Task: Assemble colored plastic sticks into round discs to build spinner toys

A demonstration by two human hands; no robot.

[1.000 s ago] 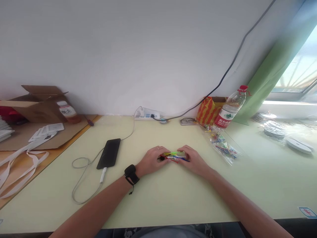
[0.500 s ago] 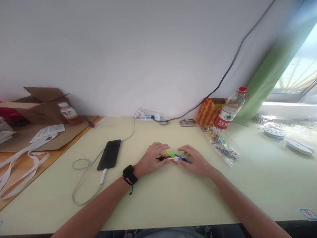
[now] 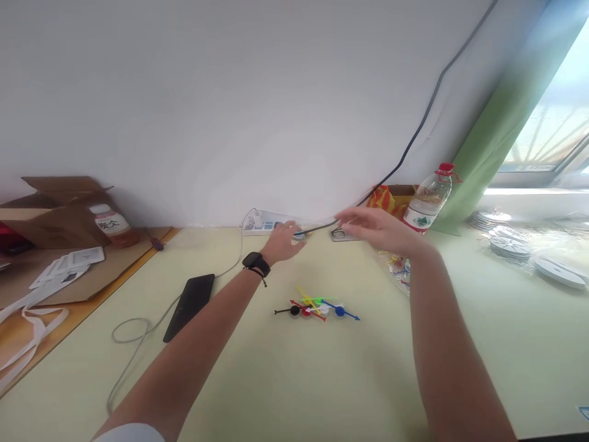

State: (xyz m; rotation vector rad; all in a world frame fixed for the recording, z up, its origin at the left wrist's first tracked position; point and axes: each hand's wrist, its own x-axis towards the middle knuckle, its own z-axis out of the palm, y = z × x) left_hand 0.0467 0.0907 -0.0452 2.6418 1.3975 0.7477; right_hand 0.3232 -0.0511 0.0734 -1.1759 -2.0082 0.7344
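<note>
My left hand [image 3: 283, 243] reaches to the back of the table, in front of the power strip [image 3: 254, 231]. Its thumb and fingers are apart, near the end of the black cable [image 3: 322, 227]. Opposite it, my right hand [image 3: 378, 228] is raised, fingers stretched leftward and thumb apart, close to the same cable and the eyeglasses [image 3: 339, 233]. Neither hand visibly grips anything. Nearer to me lies a loose cluster of plastic arrow spinners: a black spinner [image 3: 294, 310], a red, a yellow, a green, a white and a blue spinner [image 3: 339, 311], partly overlapping.
On the left are a phone [image 3: 189, 307] with a charging cord, a cardboard box [image 3: 55, 212], a drink bottle [image 3: 115, 226] and white straps [image 3: 34, 331]. A large water bottle [image 3: 427, 199], a bag of spinners [image 3: 399, 270] and stacked white discs [image 3: 510, 245] stand right.
Both hands have left the spinners and moved away from me toward the wall. The spinners now lie uncovered. My head view has shifted slightly.
</note>
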